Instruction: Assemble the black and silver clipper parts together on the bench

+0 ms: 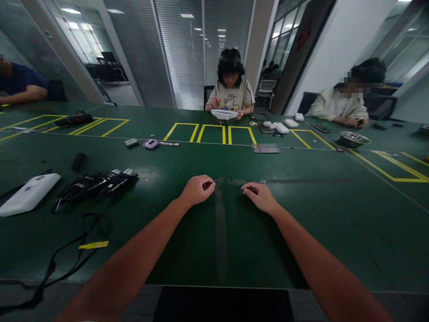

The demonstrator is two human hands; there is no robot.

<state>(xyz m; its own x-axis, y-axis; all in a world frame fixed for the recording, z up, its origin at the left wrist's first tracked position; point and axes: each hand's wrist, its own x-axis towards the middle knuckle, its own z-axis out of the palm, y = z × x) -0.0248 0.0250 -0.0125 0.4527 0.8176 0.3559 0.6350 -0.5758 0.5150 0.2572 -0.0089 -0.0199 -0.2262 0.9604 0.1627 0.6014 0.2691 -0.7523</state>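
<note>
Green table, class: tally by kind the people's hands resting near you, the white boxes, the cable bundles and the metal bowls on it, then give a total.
Own hands: 2, left hand and right hand, both curled on the green table
White boxes: 1, white box
Cable bundles: 1, black cable bundle
Metal bowls: 1, metal bowl
Total: 5

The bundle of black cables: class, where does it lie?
In the head view, the bundle of black cables lies left of the left hand, beside the white device.

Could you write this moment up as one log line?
left hand: curled, resting on green table | right hand: same, holding nothing visible | cable bundle: left, untouched
</note>
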